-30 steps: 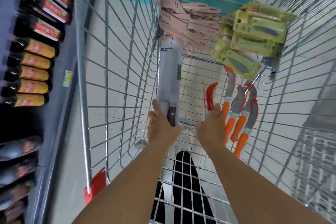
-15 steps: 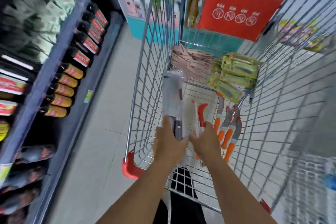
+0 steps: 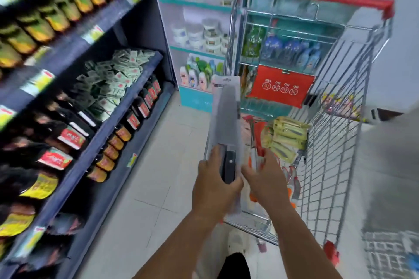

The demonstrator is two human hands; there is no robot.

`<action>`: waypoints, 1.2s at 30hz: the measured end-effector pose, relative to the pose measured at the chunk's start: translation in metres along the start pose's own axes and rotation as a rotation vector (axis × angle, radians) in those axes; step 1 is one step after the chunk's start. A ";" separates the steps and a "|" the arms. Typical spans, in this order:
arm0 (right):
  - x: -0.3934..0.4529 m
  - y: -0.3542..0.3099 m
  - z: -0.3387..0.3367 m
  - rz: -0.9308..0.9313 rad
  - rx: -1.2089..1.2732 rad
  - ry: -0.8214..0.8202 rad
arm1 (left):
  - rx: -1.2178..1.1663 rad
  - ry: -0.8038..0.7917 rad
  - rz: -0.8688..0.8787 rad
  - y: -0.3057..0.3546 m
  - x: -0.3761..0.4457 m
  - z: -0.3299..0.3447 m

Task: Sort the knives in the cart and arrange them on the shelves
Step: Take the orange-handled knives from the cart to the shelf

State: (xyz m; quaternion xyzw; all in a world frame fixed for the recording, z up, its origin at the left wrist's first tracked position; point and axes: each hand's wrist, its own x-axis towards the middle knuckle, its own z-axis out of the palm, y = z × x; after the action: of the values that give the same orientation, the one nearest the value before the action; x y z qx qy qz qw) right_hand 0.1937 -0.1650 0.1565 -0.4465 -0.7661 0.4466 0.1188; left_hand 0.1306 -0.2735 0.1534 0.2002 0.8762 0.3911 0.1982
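The broad grey steel cleaver has a black handle and clear wrap. The silver wire cart carries a red push bar and a red placard with white symbols — yellow-green knife packs inside it. Dark bottles wear red and yellow labels on the dark blue shelves.
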 end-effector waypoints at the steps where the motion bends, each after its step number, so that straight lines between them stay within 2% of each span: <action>1: -0.006 -0.013 -0.001 -0.044 0.018 0.003 | -0.010 0.039 0.024 0.002 -0.002 -0.012; 6: -0.028 -0.081 0.003 -0.240 0.058 -0.059 | -0.025 0.242 0.082 0.008 -0.016 -0.078; 12: -0.050 -0.150 0.039 -0.408 0.017 -0.257 | -0.065 0.515 0.052 -0.008 -0.048 -0.148; 19: -0.102 -0.203 0.100 -0.647 -0.016 -0.550 | -0.082 0.842 -0.202 -0.046 -0.116 -0.212; 26: -0.198 -0.234 0.164 -0.823 -0.091 -0.852 | -0.122 1.137 -0.450 -0.092 -0.210 -0.253; 30: -0.266 -0.248 0.193 -0.935 -0.133 -0.996 | -0.141 1.264 -0.568 -0.117 -0.266 -0.276; 36: -0.377 -0.270 0.234 -1.056 -0.157 -1.163 | -0.108 1.395 -0.638 -0.156 -0.354 -0.321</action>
State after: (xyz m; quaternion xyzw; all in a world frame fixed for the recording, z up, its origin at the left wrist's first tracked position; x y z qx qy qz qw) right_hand 0.1176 -0.6529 0.3172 0.2745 -0.8452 0.4378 -0.1364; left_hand 0.2364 -0.7431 0.2994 -0.3652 0.7935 0.3929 -0.2875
